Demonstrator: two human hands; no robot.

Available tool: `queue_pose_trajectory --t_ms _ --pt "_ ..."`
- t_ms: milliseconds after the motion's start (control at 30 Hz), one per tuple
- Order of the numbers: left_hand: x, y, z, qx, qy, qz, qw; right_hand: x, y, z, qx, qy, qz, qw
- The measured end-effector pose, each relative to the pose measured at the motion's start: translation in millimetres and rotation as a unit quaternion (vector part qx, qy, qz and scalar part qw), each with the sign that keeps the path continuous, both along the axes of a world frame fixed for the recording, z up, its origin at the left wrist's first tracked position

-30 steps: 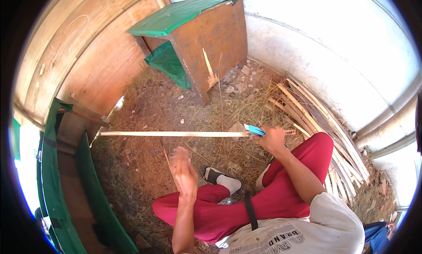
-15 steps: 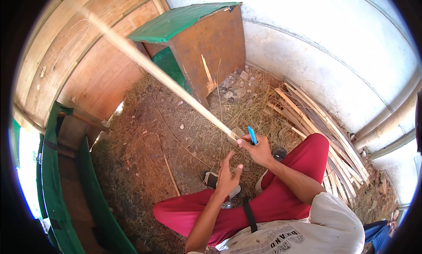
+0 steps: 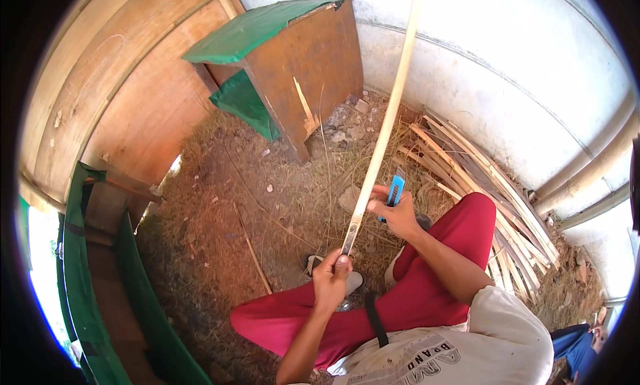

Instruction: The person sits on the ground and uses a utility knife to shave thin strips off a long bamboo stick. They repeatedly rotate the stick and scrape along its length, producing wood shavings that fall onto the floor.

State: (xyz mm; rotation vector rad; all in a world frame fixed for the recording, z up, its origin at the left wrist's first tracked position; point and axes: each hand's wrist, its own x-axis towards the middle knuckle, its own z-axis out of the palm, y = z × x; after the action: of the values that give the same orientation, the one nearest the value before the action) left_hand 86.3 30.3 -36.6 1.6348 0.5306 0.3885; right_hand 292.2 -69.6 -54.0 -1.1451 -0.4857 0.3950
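A long pale bamboo strip (image 3: pixel 383 138) rises from my lap toward the top edge, tilted slightly right. Its lower end, marked with dark patches, sits in my left hand (image 3: pixel 328 286), thumb pressed on top. My right hand (image 3: pixel 400 218) is closed around a blue utility knife (image 3: pixel 396 190), held upright just right of the strip. The fingers of that hand come close to the strip's side; whether they touch it I cannot tell.
Split bamboo strips (image 3: pixel 490 195) lie piled beside my right knee, along the white wall (image 3: pixel 480 72). Ahead stands a brown wooden box (image 3: pixel 310 65) with a green cover. A green-edged wooden trough (image 3: pixel 100 272) is at the left. One thin stick (image 3: pixel 252 248) lies on the dirt floor.
The bamboo strip has swung from leaning far left to nearly upright. My left hand, open before, now grips its lower end. My right hand has let go of that end and keeps the knife.
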Motion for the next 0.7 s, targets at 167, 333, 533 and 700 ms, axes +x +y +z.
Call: queue_pose_trajectory --t_ms 167,333,533,700 --pt "-21 -2 14 -0.188 0.121 0.001 0.975 -2 0 2 -0.051 0.095 0.019 0.994" --pt "-28 2 -6 -0.278 0.158 -0.022 0.947 -5 14 -24 -0.142 0.069 0.001 0.987" --pt "-6 -2 5 -0.206 0.178 -0.003 0.962 -2 12 -32 -0.169 0.062 -0.031 0.983" --pt "7 8 -26 -0.187 0.167 0.018 0.968 -5 6 -6 -0.282 -0.080 0.003 0.956"
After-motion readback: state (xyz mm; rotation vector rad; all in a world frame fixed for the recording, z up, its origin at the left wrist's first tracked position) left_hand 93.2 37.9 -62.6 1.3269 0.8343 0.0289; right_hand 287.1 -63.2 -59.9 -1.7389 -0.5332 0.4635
